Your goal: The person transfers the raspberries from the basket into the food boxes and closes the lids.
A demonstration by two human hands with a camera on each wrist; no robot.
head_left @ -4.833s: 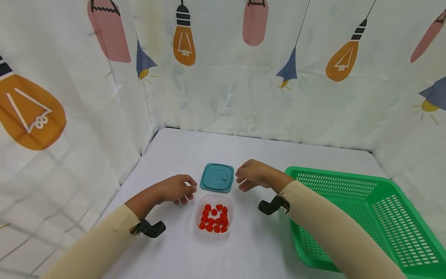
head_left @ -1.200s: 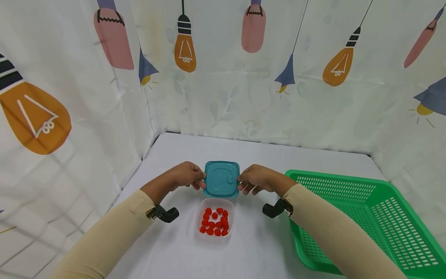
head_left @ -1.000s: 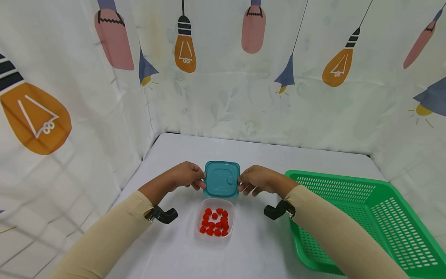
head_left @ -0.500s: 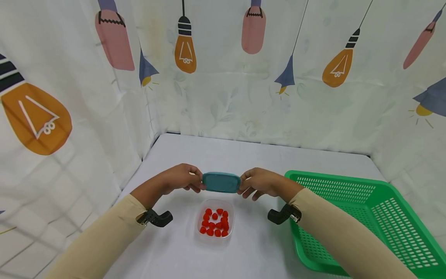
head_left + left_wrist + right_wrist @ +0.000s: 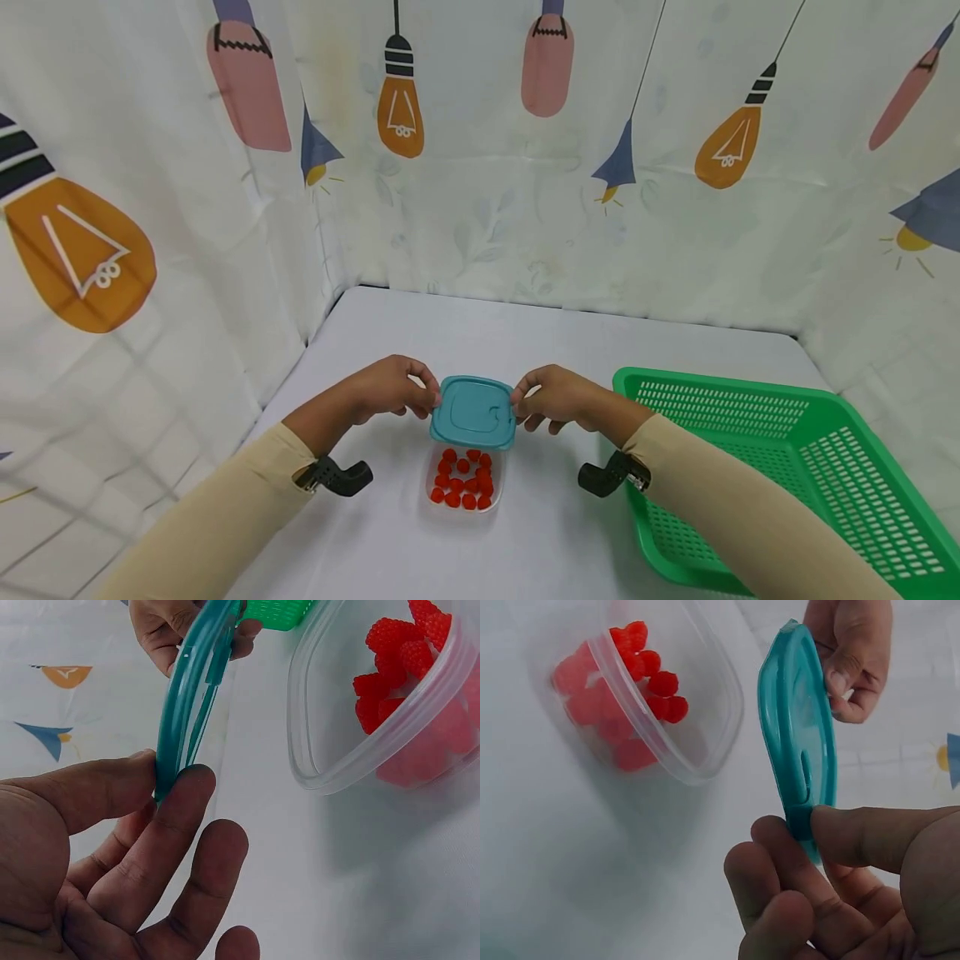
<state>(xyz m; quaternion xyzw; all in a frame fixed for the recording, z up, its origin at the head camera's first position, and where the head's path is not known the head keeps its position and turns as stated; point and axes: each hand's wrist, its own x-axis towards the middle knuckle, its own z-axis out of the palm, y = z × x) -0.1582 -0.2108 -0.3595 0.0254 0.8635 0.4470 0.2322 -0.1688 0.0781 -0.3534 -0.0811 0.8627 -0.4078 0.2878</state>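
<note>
A teal plastic lid is held up between both hands, hiding the far part of the clear container in the head view. My left hand pinches its left edge between thumb and fingertips. At the opposite edge, my right hand pinches it the same way, near the small tab seen in the right wrist view. Below the lid stands the clear square container, uncovered in front, with several red raspberries inside. Both wrist views show the lid apart from the container's rim.
To the right, a large green perforated basket stands under the right forearm in the head view. A white cloth covers the table. Printed curtains hang along the back and sides.
Earlier the lid lay flat behind the container and the hands were apart from it. Both hands then took its edges, lifted and tilted it, and brought it nearer, over the container's far part.
</note>
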